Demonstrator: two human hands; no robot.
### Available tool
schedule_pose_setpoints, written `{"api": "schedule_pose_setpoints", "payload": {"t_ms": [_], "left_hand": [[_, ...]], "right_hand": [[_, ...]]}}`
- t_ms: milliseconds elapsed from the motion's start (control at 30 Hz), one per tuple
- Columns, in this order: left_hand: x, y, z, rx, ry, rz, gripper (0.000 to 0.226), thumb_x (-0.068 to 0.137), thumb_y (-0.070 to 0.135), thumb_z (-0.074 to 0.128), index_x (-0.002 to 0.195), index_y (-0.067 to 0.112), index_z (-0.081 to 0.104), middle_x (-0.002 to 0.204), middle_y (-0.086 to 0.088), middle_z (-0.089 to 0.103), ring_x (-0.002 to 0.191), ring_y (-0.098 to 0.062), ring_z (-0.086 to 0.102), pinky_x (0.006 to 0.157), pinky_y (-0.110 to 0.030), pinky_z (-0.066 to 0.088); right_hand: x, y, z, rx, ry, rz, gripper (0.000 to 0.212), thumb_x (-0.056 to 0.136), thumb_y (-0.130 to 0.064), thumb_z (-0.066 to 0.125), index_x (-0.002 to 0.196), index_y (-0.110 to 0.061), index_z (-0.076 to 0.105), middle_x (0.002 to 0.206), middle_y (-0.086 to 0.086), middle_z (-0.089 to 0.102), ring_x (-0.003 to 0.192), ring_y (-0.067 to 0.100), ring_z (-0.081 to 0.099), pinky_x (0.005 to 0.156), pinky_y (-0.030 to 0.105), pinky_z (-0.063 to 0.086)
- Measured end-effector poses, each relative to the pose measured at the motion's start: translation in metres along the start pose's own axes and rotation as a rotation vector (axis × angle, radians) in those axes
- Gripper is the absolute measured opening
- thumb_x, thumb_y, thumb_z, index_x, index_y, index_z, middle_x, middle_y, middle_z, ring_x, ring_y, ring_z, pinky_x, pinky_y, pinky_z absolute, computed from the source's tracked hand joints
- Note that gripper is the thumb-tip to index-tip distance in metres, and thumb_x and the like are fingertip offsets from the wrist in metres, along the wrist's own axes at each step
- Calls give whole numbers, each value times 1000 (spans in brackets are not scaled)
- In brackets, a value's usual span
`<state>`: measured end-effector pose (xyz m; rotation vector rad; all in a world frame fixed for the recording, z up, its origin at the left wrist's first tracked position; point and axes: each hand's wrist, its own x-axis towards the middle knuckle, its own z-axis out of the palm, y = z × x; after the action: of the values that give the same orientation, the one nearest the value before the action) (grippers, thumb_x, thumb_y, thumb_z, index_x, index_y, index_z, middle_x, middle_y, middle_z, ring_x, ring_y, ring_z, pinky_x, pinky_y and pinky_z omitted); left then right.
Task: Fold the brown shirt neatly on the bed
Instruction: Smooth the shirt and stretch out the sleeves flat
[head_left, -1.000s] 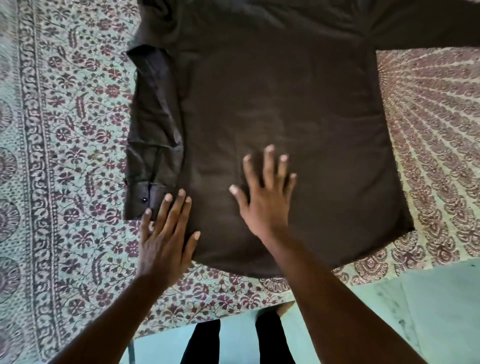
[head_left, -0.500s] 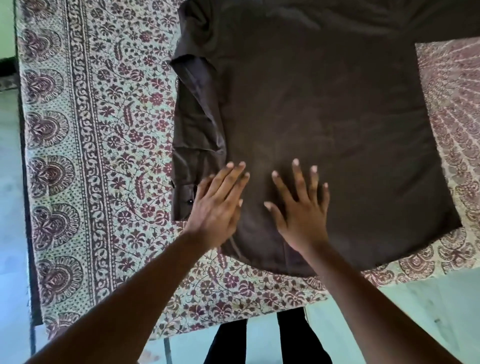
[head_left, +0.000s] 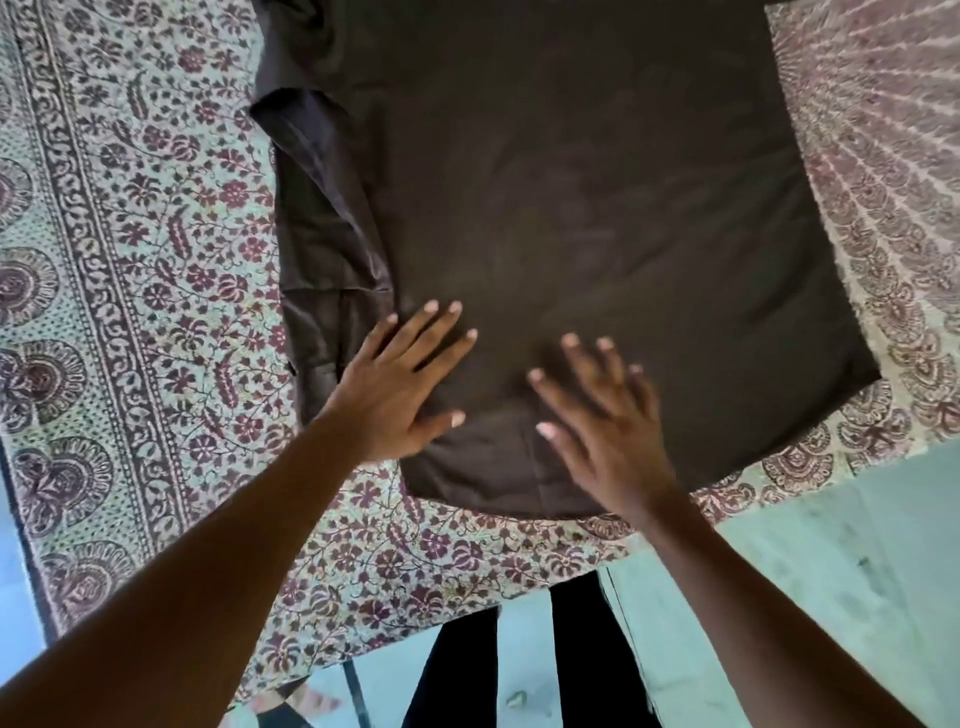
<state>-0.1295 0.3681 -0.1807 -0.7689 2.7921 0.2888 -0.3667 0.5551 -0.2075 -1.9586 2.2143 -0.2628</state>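
Item: brown shirt (head_left: 571, 218), lying flat and back-side up on the bed (head_left: 130, 322), which is wearing a floral printed bedsheet (head_left: 171, 234). The hem is lying nearest the person, close to the bed's front edge; the collar end is running out of frame at the top.

Condition: body panel is lying spread and largely smooth. One sleeve (head_left: 322, 223) is lying folded along the shirt's left edge, somewhat rumpled, its cuff end near the hem. The opposite side is showing no fold inward, and its sleeve is passing out of view at the upper right.

Hands: left hand (head_left: 400, 384) is resting flat on the cloth near the folded sleeve, fingers straight and spread, gripping nothing. Right hand (head_left: 608, 421) is hovering or pressing just beside it near the hem, fingers splayed wide and blurred, holding nothing.

Progress, as judged: early stage. Laying-out and one sleeve fold are appearing done; smoothing is seeming under way. The second side fold and the lengthwise folds are remaining.
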Motion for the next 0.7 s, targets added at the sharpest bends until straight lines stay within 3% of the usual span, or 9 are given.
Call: {"api": "schedule_pose_setpoints", "payload": {"t_ms": [100,233,300,400,433,567,600,700], "left_hand": [[-18,18,11,4,-45,-88,105,81,81,47,164,29,9,173,-2,-5,159,-25,3,123,-57,16],[-22,34,13,3,-55,-174,119,68,88,51,164,31,11,173,-3,-4,159,-28,7,120,-61,15],[-21,36,13,9,-50,-193,124,63,90,55,164,30,14,173,-3,-1,158,-29,11,118,-63,17],[-16,36,13,10,-58,-187,127,59,90,56,164,29,17,173,-3,1,157,-32,15,116,-64,19],[-14,35,13,10,-62,-187,127,59,90,55,164,29,16,173,-3,1,157,-32,15,116,-64,19],[-15,38,13,9,-89,-181,128,61,88,57,164,28,11,172,-5,-7,158,-33,8,117,-65,19],[-13,39,12,7,-89,-182,128,62,86,60,164,27,11,172,-6,-8,158,-34,7,117,-65,19],[-20,42,12,-25,-80,-189,122,66,80,64,164,24,16,172,-11,-8,158,-36,7,117,-65,19]], "right_hand": [[-20,68,-11,-62,7,380,56,104,-59,38,158,-41,36,172,5,18,158,33,17,119,54,29],[-42,115,-26,32,112,1004,67,103,-66,27,163,-35,24,173,12,11,159,35,9,121,62,23],[-31,115,-35,28,124,991,71,102,-67,30,163,-31,25,173,13,10,159,36,6,123,62,19],[-24,115,-36,-79,4,554,67,103,-66,36,162,-37,25,173,9,10,160,33,8,124,54,17],[-23,118,-33,-73,-28,521,66,103,-67,34,162,-40,23,174,8,9,160,31,9,124,54,18],[-19,120,-30,75,59,1003,78,98,-74,27,164,-34,15,173,14,4,160,34,6,124,61,16],[-13,115,-31,96,73,1040,80,99,-73,28,165,-30,14,173,17,3,159,36,4,125,63,14],[3,82,-34,10,49,799,76,103,-68,31,165,-29,13,173,16,-2,160,37,-2,124,59,-3]]}}
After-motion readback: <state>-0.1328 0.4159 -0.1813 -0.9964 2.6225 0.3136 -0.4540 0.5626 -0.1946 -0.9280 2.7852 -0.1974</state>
